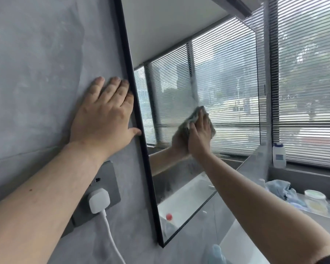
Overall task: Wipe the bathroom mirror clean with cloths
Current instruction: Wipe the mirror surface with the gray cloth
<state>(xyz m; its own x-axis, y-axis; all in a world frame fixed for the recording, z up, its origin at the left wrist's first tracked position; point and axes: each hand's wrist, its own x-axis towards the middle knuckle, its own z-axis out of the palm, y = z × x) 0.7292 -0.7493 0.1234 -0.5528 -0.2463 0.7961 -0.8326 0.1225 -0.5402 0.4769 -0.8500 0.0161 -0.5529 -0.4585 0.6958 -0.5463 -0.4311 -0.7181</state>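
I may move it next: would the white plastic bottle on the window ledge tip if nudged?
Probably so: the white plastic bottle stands upright, taller than wide. Likely light, being plastic; its fill level is hidden.

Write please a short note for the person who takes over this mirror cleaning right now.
Left hand: flat on the wall, thumb at the black frame of the mirror.
Right hand: presses the grey cloth on the glass, near its middle.
Blue cloth: lies unused at lower right.
Done: upper glass looks clear.
Left: hazy smears around the grey cloth and on the lower glass.
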